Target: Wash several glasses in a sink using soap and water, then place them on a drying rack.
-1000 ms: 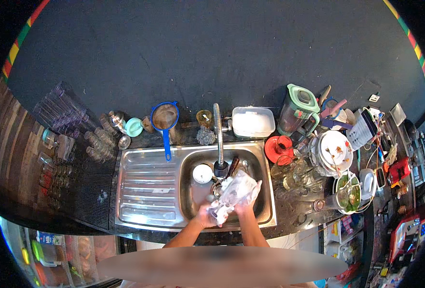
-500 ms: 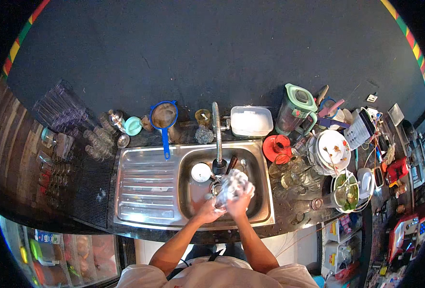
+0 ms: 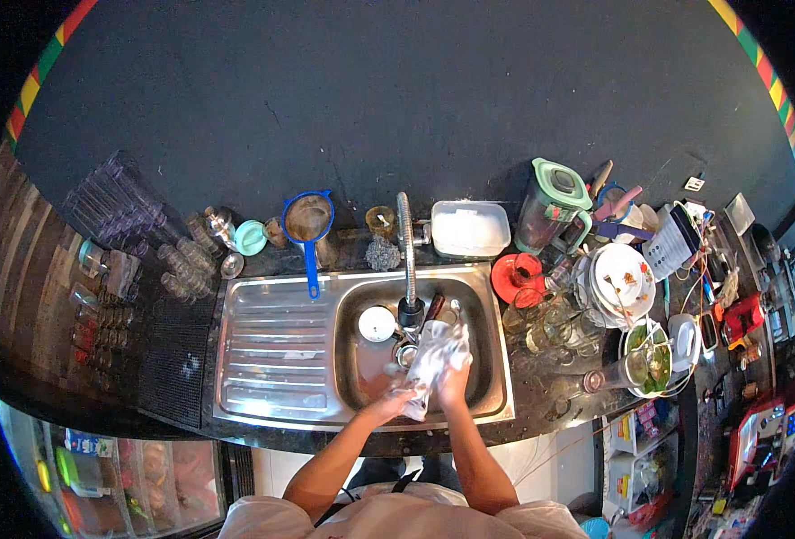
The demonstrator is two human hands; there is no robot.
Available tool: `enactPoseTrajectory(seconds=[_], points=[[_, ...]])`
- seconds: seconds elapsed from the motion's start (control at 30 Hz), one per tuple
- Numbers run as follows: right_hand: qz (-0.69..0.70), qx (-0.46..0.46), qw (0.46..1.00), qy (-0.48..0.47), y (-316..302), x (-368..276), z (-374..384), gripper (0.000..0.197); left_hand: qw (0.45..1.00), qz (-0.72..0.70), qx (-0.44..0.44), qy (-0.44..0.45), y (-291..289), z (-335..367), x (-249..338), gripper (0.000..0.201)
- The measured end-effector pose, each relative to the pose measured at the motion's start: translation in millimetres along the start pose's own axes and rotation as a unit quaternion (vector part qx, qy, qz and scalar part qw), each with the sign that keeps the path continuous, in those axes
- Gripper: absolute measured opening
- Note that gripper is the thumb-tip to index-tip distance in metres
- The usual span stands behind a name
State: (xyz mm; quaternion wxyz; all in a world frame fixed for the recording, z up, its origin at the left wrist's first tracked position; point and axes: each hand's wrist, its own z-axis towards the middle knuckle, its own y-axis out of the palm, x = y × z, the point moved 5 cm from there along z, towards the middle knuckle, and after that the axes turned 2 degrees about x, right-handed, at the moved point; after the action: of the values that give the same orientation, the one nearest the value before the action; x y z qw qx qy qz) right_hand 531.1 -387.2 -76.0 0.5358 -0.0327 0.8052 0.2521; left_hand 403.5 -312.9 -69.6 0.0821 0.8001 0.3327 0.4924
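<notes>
Over the stainless steel sink, both hands hold a long, foam-covered glass that lies tilted. My left hand is closed round its near end. Along its right side my right hand is wrapped; foam hides some of the fingers, and whether a sponge is under them I cannot tell. Beyond the glass, a white cup sits in the basin. A dark-handled utensil leans near the tap, with small metal pieces beside the drain.
The ribbed drainboard lies left of the basin. Behind stand a blue strainer, a scouring pad, a white tub and a green-lidded blender. Several glasses and stacked plates crowd the right counter.
The glass has turned lengthwise, its near end now showing lower toward me. My left hand has shifted slightly toward me, and my right hand has slid down along the side.
</notes>
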Motion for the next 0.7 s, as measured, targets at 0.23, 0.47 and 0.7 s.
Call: enactPoseTrajectory(seconds=[0.23,0.47,0.7], points=[[-0.415,-0.059,0.858,-0.297,43,-49,-49,0.051,0.952,-0.293,-0.047,-0.078,-2,-20,25,0.031],[0.129,-0.077,0.989,-0.007,32,-14,-19,0.029,0.941,-0.324,-0.061,-0.075,7,-17,25,0.040],[0.366,-0.093,0.918,0.119,58,-51,-6,0.024,0.883,-0.441,-0.150,-0.053,20,-22,25,0.053]])
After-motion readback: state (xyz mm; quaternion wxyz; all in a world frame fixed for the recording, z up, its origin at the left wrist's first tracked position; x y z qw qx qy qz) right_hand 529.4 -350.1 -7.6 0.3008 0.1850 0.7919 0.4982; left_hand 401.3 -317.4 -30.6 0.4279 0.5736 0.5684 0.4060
